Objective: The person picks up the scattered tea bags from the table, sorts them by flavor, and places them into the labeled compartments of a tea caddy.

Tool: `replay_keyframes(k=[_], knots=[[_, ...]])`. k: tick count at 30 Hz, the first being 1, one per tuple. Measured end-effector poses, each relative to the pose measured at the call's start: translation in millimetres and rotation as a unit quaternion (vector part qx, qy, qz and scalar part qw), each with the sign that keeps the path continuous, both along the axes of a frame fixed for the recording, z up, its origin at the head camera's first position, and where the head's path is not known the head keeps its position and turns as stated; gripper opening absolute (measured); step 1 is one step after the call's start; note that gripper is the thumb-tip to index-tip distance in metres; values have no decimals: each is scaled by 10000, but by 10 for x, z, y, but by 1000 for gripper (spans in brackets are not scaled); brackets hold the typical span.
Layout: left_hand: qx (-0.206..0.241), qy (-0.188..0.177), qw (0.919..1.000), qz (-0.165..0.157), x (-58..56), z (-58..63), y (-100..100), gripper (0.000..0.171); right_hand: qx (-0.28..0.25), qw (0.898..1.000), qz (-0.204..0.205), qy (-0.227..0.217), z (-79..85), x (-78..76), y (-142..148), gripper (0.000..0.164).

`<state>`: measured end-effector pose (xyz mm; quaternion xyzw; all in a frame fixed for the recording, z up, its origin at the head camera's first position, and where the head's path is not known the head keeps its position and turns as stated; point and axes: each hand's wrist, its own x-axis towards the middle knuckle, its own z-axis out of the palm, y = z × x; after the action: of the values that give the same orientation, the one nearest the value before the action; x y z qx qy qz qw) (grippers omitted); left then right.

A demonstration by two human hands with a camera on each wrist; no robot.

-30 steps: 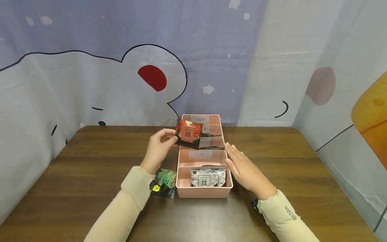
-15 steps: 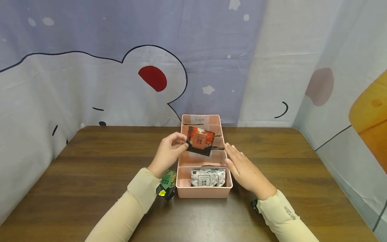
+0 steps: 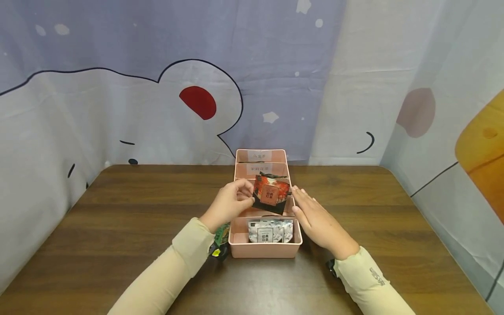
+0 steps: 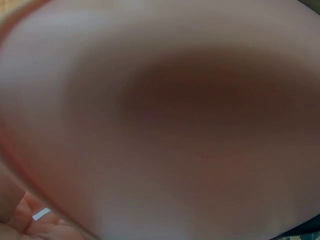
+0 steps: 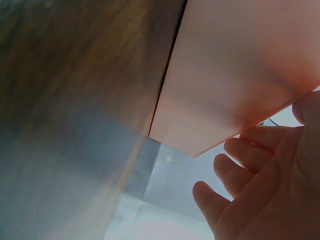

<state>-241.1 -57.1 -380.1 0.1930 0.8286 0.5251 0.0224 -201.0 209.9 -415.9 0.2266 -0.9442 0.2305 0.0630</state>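
My left hand (image 3: 229,203) pinches the left edge of a red and black tea sachet (image 3: 270,195) between thumb and fingers. It holds the sachet tilted over the middle compartments of a pink divided box (image 3: 265,250). My right hand (image 3: 320,221) lies along the box's right side with fingers extended, its fingertips near the rim. In the right wrist view the fingers (image 5: 240,175) are loosely spread beside the pink wall (image 5: 235,70). The left wrist view is mostly filled by a blurred pink wall (image 4: 200,165), which hides the sachet there.
White tea sachets (image 3: 269,231) stand in the box's front compartment. Dark sachets (image 3: 273,175) show in a rear one, and paper labels (image 3: 259,168) mark the dividers. A green tea sachet (image 3: 222,234) lies left of the box on the wooden table (image 3: 157,210), partly behind my left wrist.
My left hand has moved right and nearer to me, carrying the red and black tea sachet from the box's left edge to over its middle. My right hand has stayed in place.
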Motion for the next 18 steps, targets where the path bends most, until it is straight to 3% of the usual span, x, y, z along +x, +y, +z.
replay_keyframes(k=[18], knots=[[-417,-287,9965,-658,20,26,60,12,-16,10000,44,31,-14,-13,9,55]])
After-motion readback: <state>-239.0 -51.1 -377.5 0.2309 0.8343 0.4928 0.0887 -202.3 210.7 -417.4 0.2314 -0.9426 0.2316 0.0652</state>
